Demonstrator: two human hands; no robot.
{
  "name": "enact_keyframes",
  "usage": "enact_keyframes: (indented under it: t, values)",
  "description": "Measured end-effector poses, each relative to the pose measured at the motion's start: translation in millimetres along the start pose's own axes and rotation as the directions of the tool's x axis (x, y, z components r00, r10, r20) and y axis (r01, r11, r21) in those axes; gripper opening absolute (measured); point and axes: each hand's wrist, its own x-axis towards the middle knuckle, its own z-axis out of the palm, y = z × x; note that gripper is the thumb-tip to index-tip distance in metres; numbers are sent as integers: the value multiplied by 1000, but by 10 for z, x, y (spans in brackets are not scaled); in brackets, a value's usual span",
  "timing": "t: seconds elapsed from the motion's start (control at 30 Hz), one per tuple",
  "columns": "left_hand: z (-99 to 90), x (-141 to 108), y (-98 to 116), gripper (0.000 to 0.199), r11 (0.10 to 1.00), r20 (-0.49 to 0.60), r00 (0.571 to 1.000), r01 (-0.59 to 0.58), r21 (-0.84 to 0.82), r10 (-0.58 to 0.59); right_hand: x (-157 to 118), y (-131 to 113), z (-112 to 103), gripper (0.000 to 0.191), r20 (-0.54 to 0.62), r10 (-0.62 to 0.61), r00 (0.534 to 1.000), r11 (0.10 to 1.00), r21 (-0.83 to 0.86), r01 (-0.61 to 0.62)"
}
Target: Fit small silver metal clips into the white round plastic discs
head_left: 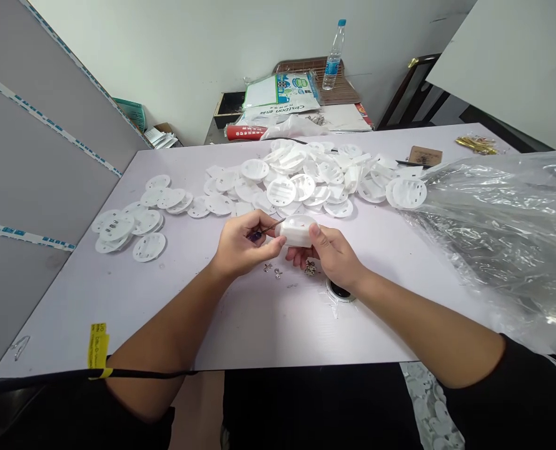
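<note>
My left hand [243, 244] is closed around a screwdriver [258, 235] with a dark purple handle and a thin metal shaft. The shaft points up and right, over the edge of a white rounded plastic case [301, 232]. My left thumb touches the near left side of this case. Gripping its right side, my right hand [334, 253] has the thumb on top and the fingers curled below. The case is held just above the table. Small metal pieces [278, 273] lie beneath my hands, with a small cluster of metal parts [310, 269] near my right fingers.
A heap of white plastic discs [282, 192] spreads across the white table [250, 331], with a smaller group [149, 247] at left. A clear plastic bag [493, 231] covers the right side. Near my right wrist lies a black round object [340, 291]. A black cable [151, 374] crosses the front left.
</note>
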Motion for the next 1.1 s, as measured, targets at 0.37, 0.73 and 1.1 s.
enact_keyframes:
  t: [0.37, 0.73, 1.1]
  values:
    - [-488, 167, 71, 25, 881, 27, 962, 238, 408, -272, 58, 22, -227, 41, -158, -111, 981, 960, -273, 65]
    - [-850, 191, 101, 19, 598, 115, 787, 356, 718, -607, 95, 116, -314, 45, -97, -252, 963, 790, -595, 147]
    - [-911, 169, -14, 12, 513, 34, 794, 358, 780, -607, 106, 114, -326, 46, -22, -258, 966, 750, -634, 186]
